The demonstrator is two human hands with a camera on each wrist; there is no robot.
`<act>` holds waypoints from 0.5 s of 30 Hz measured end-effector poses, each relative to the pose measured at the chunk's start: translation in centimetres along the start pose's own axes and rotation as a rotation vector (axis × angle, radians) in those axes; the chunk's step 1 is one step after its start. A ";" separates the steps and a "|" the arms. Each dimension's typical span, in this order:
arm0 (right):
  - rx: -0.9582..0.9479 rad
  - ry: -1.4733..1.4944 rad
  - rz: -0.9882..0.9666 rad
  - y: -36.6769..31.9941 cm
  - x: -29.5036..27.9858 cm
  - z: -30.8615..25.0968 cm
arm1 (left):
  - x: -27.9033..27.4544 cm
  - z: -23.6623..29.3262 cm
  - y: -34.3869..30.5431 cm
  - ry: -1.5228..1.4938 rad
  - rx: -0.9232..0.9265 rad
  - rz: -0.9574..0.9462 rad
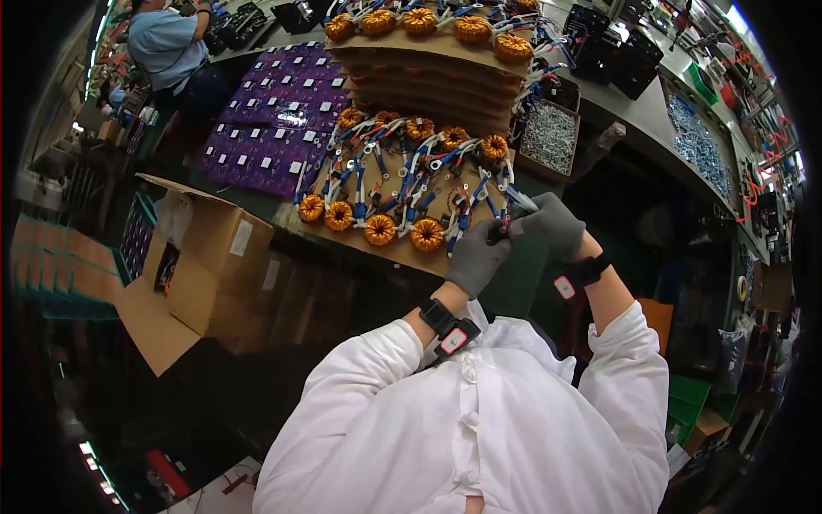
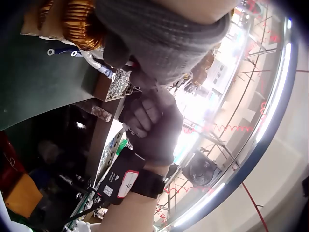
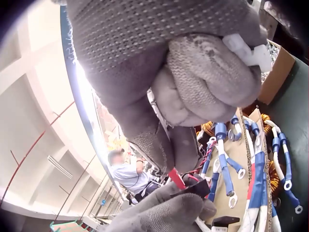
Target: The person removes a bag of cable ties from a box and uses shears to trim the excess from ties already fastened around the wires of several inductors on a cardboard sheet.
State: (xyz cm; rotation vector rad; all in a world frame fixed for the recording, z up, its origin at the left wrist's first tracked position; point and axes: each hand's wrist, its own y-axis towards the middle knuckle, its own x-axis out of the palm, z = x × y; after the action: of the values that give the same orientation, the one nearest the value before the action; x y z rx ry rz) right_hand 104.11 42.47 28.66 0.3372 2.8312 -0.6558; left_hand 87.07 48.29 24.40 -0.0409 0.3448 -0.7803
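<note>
Both hands wear grey gloves and meet at the right front corner of the cardboard sheet. My left hand (image 1: 479, 261) (image 3: 161, 210) pinches a small black part (image 3: 197, 187) with thin red wires. Close against it, my right hand (image 1: 552, 227) (image 2: 152, 123) has its fingers curled round a white plastic piece (image 3: 248, 53). A red piece (image 3: 176, 179) shows at the right hand's fingertips; its grip there is partly hidden. Beside the hands, copper-wound rings (image 1: 426, 234) with blue and white cables and ring terminals lie on the cardboard sheet (image 1: 402, 182).
Stacked cardboard layers (image 1: 428, 81) with more rings stand behind. A box of screws (image 1: 549, 137) is at the back right, purple sheets (image 1: 278, 111) at the left. An open carton (image 1: 205, 265) stands front left. Another person (image 1: 167, 47) is at the far left.
</note>
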 end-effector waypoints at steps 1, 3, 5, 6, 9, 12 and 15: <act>0.040 0.054 -0.005 -0.2 -0.5 -0.1 | 0.0 0.0 0.1 -0.037 -0.016 -0.013; 0.112 0.117 -0.008 -0.9 -1.3 -0.7 | 0.0 0.2 0.2 -0.028 -0.011 -0.001; 0.094 0.054 -0.028 -0.5 -1.1 -0.1 | 0.1 0.3 -0.1 -0.017 -0.010 0.006; 0.074 -0.001 -0.043 0.1 -0.9 0.7 | 0.2 0.2 -0.1 -0.014 0.006 0.011; 0.025 -0.028 -0.046 0.3 -0.3 1.2 | 0.5 -0.3 0.2 -0.011 0.025 0.026; -0.006 -0.039 -0.001 -1.3 -0.8 -0.2 | 0.3 0.0 0.1 -0.027 0.007 0.029; -0.056 -0.017 0.042 -1.0 -1.3 0.9 | 0.4 0.1 0.2 -0.017 -0.009 0.036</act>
State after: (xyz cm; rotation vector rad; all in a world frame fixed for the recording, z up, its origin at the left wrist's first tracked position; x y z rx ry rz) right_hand 105.22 40.99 28.63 0.3781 2.8124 -0.5675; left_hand 87.52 48.10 24.35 -0.0495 0.3319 -0.7420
